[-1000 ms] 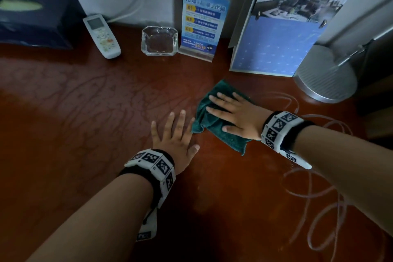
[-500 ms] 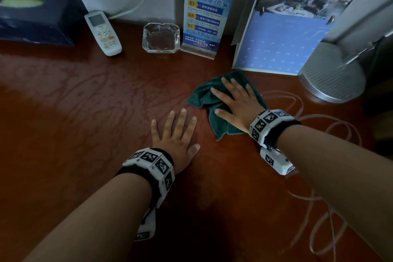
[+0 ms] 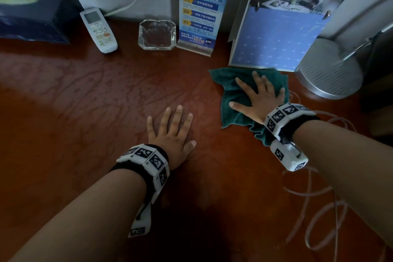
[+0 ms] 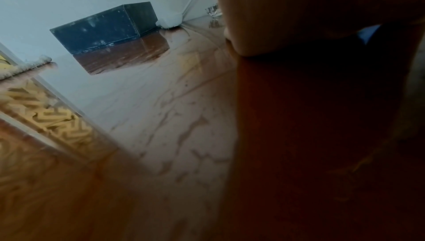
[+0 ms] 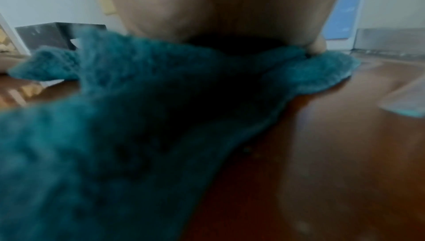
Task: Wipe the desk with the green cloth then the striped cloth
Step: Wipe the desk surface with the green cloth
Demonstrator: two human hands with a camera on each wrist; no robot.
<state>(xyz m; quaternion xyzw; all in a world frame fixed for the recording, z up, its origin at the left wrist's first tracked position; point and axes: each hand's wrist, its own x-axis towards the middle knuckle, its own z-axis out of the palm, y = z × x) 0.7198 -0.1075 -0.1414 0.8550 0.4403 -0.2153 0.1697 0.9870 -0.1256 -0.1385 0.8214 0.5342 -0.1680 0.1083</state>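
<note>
On the table [image 3: 85,112], two hands: right hand [image 3: 258,100] flat, fingers spread, pressing one green cloth [image 3: 231,95] near the back right; left hand [image 3: 172,132] flat on bare wood, holding nothing.

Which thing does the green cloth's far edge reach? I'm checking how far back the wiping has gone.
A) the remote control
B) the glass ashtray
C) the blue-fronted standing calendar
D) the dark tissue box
C: under the right hand, the green cloth reaches the blue-fronted standing calendar.
</note>
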